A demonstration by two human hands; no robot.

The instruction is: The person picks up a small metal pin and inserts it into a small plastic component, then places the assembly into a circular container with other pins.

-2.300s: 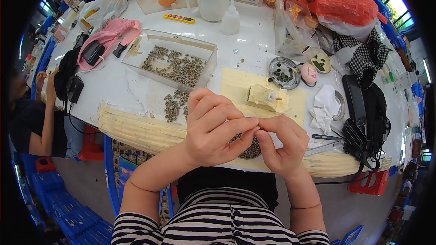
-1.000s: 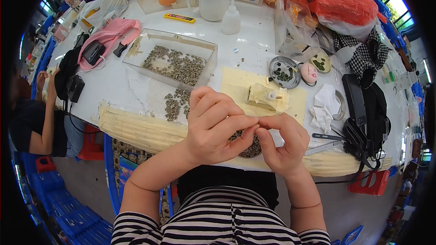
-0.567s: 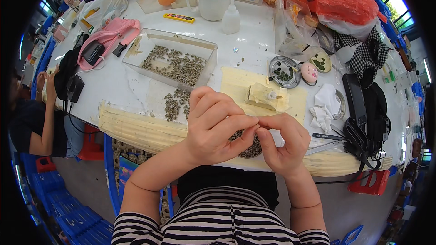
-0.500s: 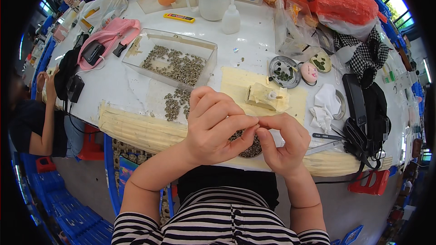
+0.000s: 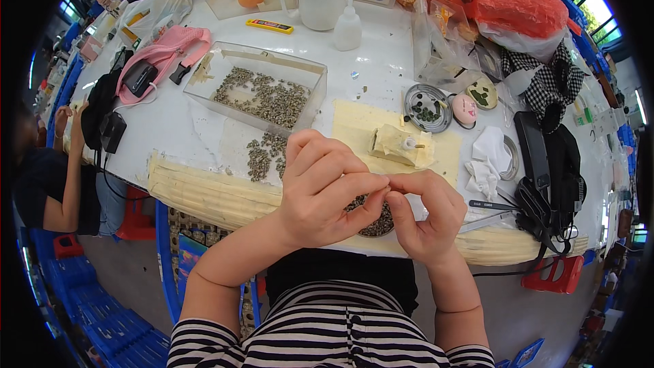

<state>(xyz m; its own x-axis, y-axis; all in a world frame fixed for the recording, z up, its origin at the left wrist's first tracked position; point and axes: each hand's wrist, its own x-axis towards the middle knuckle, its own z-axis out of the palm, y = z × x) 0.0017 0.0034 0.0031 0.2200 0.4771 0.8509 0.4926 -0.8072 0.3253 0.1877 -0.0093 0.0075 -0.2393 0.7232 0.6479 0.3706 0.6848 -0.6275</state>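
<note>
Both hands are raised over the near edge of the surface (image 5: 184,138), fingertips meeting. On the left hand (image 5: 386,189), thumb and index are pinched together; on the right hand (image 5: 391,189), they are brought close, but whether they are fully closed cannot be told. Whatever may be gripped at the meeting point is hidden or too small to be made out. A round patch of small grey-brown pieces (image 5: 377,223) is seen directly below, partly covered by both hands. By their look, the pieces are judged light, stiff and perhaps slick, easily lost from the skin; each is best taken singly at its edges, with fingertips only, under gentle pressure. No fragility can be read at this size. A loose pile of similar pieces (image 5: 258,162) is spread to the left of the left hand, just near of a clear rectangular box (image 5: 315,97) in which more are scattered. A tape-wrapped block (image 5: 390,152) is set on a yellow sheet (image 5: 351,119), beyond the fingertips. Tweezers (image 5: 486,205) are laid to the right of the right hand.
</note>
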